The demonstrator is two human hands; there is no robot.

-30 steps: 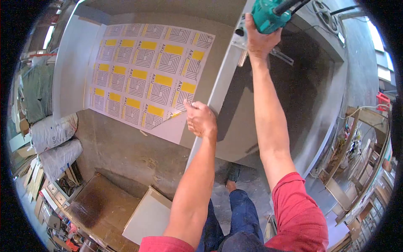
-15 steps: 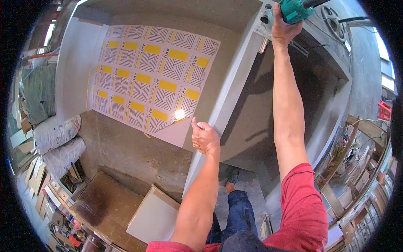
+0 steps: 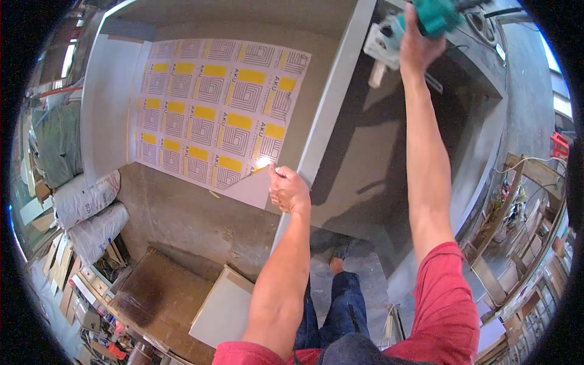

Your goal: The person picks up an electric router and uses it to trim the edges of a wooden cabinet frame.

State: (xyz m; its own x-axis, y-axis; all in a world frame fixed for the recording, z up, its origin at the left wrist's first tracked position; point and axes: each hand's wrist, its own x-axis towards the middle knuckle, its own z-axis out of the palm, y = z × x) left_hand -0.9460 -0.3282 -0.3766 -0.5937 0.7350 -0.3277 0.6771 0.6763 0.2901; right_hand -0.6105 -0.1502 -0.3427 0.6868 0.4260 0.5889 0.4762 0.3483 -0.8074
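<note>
My right hand (image 3: 420, 52) grips a teal corded trim router (image 3: 433, 17), held raised over the right-hand opening of a grey cabinet (image 3: 331, 103). Its pale base (image 3: 382, 42) now sits clear of the long panel edge, and the tool is slightly blurred. My left hand (image 3: 288, 190) is closed, with its fingers curled beside the lower part of that panel edge; whatever may be inside them is hidden. Close to its fingertips lies the peeled corner of a printed protective film (image 3: 210, 115) covering a white panel in the left opening.
Wrapped rolls (image 3: 97, 234) and wood offcuts fill the left side. Below the cabinet lie a brown board (image 3: 164, 292) and a white panel (image 3: 222, 307). A red plastic stool (image 3: 559, 146) and wooden frames stand at right. A cable runs behind the tool.
My right hand has lifted the trim router off the panel edge and moved it right, tilting it. My left hand has shifted slightly left and up, staying closed. The view has turned a little.
</note>
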